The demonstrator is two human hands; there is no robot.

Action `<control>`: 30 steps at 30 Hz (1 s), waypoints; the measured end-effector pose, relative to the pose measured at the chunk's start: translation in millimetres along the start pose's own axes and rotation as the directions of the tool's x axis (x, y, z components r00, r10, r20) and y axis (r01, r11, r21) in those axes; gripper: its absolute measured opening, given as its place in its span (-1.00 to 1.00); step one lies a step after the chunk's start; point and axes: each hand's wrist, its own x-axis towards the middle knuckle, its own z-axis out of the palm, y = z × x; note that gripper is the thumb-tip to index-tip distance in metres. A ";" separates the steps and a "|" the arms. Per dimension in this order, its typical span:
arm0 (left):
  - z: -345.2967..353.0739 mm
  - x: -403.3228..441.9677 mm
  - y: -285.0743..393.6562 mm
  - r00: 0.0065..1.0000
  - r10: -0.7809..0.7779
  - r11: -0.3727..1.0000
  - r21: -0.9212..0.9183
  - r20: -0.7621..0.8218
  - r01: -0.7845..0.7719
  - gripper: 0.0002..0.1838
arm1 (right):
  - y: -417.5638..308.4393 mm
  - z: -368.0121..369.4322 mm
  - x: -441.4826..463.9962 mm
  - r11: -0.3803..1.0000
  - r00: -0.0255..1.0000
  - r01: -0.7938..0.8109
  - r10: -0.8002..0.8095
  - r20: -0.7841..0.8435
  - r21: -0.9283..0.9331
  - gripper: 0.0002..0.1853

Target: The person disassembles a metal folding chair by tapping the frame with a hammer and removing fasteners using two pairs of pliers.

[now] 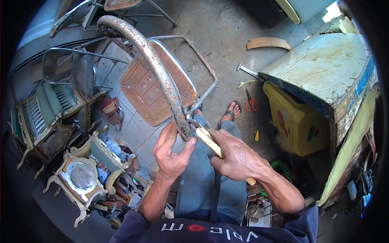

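Note:
A rusty chair frame (150, 52) of curved metal tube stands in front of me, with a worn wooden seat (156, 85). My left hand (172, 156) pinches the lower end of the tube between thumb and fingers. Wrapped in my right hand (239, 156) is a tool with a pale handle (208, 141); its far end meets the frame's joint near the left fingertips. What the tool's tip is doing there is too small to tell. The wooden end of the handle sticks out below my right wrist.
Red-handled scissors (251, 104), a yellow-handled screwdriver (256, 135) and a hammer (249, 72) lie on the floor. A worn workbench (320, 65) stands right, over a yellow container (296, 121). Ornate chair frames (81, 174) and scraps crowd the left.

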 end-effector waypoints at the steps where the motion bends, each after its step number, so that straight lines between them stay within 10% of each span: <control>1: -0.2 -0.1 0.3 1.000 -0.005 1.000 -0.015 -0.005 0.005 -0.33 | -3.5 -0.9 0.6 0.996 0.994 -0.093 0.093 0.054 -0.007 -0.25; 8: 2.5 2.9 -0.6 0.998 0.024 0.994 -0.102 -0.057 -0.030 -0.28 | -25.9 -6.9 7.4 0.890 0.874 -0.455 0.450 0.182 -0.018 -0.31; 15: 14.2 -3.2 -14.4 0.983 0.126 0.971 -0.186 -0.135 -0.150 -0.21 | -1.5 16.8 3.9 0.932 0.950 -0.311 0.307 0.046 0.189 -0.29; 19: 17.2 -18.7 -30.2 0.961 0.126 0.940 -0.279 -0.245 -0.195 -0.30 | 56.0 63.3 14.3 0.961 0.884 -0.094 0.201 -0.423 0.261 -0.41; 22: 35.0 -56.5 -92.7 0.952 -0.142 0.907 -0.420 -0.271 0.015 -0.47 | 78.9 57.2 17.0 0.998 0.949 -0.065 0.069 -0.309 0.024 -0.40; 25: 82.2 -98.7 -210.8 0.835 -0.497 0.778 -0.547 -0.234 0.309 -0.62 | 101.7 62.2 14.7 0.909 0.820 -0.399 0.413 -0.397 0.121 -0.46; 30: 247.8 -201.8 -495.7 0.499 -0.838 0.512 -0.002 -0.221 0.859 -0.56 | 184.9 52.1 25.2 0.891 0.782 -0.446 0.434 -0.449 0.085 -0.43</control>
